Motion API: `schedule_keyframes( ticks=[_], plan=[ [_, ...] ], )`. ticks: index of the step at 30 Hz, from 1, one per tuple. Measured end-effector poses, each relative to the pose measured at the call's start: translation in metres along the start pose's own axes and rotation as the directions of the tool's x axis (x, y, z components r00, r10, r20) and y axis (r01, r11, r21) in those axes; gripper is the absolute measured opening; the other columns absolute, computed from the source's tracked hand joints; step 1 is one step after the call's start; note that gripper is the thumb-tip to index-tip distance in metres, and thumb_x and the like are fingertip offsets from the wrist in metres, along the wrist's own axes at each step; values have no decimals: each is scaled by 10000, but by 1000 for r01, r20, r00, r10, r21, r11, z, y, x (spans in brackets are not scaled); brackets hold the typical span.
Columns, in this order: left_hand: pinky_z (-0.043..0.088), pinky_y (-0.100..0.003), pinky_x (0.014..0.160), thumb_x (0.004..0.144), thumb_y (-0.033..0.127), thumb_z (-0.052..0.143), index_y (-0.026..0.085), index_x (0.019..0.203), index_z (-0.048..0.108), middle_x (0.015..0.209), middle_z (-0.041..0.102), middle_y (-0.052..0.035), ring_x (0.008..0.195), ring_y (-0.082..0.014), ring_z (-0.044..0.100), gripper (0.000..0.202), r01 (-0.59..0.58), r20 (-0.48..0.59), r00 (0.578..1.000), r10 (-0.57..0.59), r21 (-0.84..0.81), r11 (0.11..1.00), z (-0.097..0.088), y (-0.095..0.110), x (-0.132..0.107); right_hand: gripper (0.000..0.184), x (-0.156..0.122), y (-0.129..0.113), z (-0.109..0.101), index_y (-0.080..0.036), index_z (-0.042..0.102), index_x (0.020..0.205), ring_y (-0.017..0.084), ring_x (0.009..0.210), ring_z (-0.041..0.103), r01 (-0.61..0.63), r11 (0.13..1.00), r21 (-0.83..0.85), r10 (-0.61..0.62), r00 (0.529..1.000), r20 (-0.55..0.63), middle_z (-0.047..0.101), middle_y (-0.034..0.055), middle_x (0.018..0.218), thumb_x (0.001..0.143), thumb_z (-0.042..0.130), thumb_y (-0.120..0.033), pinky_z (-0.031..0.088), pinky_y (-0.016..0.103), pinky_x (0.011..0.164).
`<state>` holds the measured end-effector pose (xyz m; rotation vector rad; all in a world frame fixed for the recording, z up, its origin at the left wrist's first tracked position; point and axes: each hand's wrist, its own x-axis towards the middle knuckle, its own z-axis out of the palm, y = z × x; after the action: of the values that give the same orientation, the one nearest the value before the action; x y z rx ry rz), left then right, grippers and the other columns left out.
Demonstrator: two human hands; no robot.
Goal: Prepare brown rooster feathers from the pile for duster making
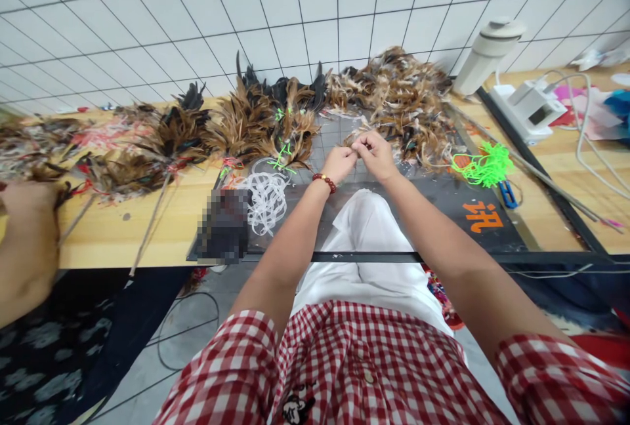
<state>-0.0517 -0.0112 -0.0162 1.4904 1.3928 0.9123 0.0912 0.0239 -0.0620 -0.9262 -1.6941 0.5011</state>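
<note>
My left hand (pixel 338 162) and my right hand (pixel 375 153) meet fingertip to fingertip above a glass-topped part of the table (pixel 443 199). Both are pinched shut on something small between them that I cannot make out, perhaps a feather. My left wrist wears a red bead bracelet (pixel 324 181). Just beyond my hands lies a heap of brown feathers (pixel 403 100). More brown and black feather bunches (pixel 256 120) spread to the left.
White loops (pixel 266 199) and neon green ties (pixel 485 166) lie on the table, with blue scissors (pixel 508 194) beside the green ones. A white bottle (pixel 485 51) and a white device (pixel 529 107) stand at the right. Another person's arm (pixel 24 241) rests at the left edge.
</note>
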Motion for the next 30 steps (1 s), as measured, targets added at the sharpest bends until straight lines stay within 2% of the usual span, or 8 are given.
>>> schedule_keyframes(
  ticks=[4, 7, 12, 16, 20, 24, 30],
  plan=[
    [261, -225, 465, 892, 82, 562, 155, 614, 617, 539, 538, 37, 458, -58, 430, 292, 173, -67, 976, -206, -332, 927, 1, 6, 0, 505, -1, 0, -3, -225, 675, 875, 210, 843, 601, -104, 994, 21, 105, 993, -49, 686, 59, 881, 937, 576, -716, 515, 384, 836],
    [246, -205, 433, 904, 78, 572, 150, 596, 594, 547, 546, 21, 445, -47, 438, 317, 184, -77, 966, -245, -457, 870, -1, 9, -1, 491, -2, -2, -2, -230, 719, 910, 216, 833, 618, -93, 995, 33, 93, 996, 2, 723, 71, 928, 867, 667, -716, 535, 396, 832],
    [253, -192, 414, 919, 96, 590, 152, 586, 574, 543, 547, 16, 433, -46, 440, 338, 190, -61, 966, -251, -493, 849, -3, 9, -1, 447, -4, -5, 0, -239, 773, 965, 235, 865, 651, -11, 1000, 6, 10, 998, 60, 761, 96, 1012, 889, 667, -666, 561, 435, 879],
    [259, -198, 417, 941, 92, 538, 152, 593, 569, 547, 547, 13, 435, -46, 448, 354, 193, -53, 967, -247, -479, 856, -2, 8, -1, 382, -4, -5, -1, -249, 771, 922, 252, 911, 656, 11, 1000, -24, -9, 998, 67, 759, 93, 980, 923, 642, -608, 554, 432, 876],
    [247, -195, 409, 925, 70, 550, 146, 600, 591, 555, 560, 13, 434, -42, 449, 336, 184, -44, 972, -229, -459, 869, -2, 8, -1, 373, -3, -3, -1, -249, 651, 783, 256, 894, 630, 35, 998, -54, -32, 998, 58, 702, 77, 878, 944, 608, -582, 534, 445, 888],
    [250, -190, 407, 898, 7, 568, 130, 640, 636, 574, 578, 25, 437, -30, 447, 294, 158, -53, 978, -204, -456, 876, -1, 9, -2, 356, -1, 1, 0, -261, 520, 778, 273, 912, 606, 51, 995, -91, -47, 998, 51, 661, 97, 888, 975, 537, -557, 517, 459, 907],
    [322, -186, 443, 820, -5, 662, 132, 742, 688, 579, 605, 39, 485, -46, 499, 160, 144, -92, 971, -221, -516, 844, -2, 4, 2, 450, -2, 3, -2, -258, 528, 784, 252, 879, 590, 8, 997, -73, -5, 999, 47, 643, 84, 873, 958, 536, -673, 524, 430, 880]
  ],
)
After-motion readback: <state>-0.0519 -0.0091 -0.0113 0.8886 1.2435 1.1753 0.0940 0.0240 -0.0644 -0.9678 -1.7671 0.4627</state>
